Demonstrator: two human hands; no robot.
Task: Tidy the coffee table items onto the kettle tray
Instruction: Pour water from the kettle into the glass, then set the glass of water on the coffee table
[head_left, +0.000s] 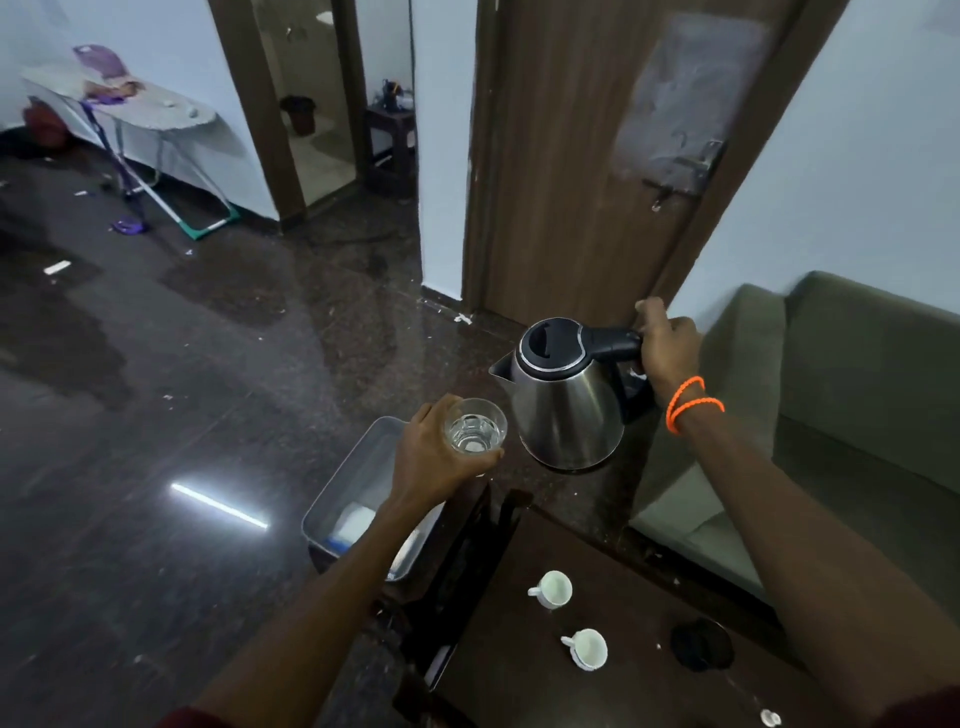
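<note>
My right hand (667, 345) grips the black handle of a steel electric kettle (566, 400), held in the air above the floor beyond the table. My left hand (436, 457) holds a clear drinking glass (475, 428) just left of the kettle. Below the left hand sits a metal tray (358, 470) with a white item and a blue-marked item inside. Two small white cups (551, 588) (589, 648) lie on the dark brown coffee table (597, 551). A round black kettle base (701, 644) rests on the table to the right of the cups.
A green sofa (857, 395) stands at the right. A small white object (770, 718) lies at the table's near edge. The dark polished floor (182, 389) spreads left, with an ironing board (130, 109) at the far wall. A brown door (582, 182) is behind the kettle.
</note>
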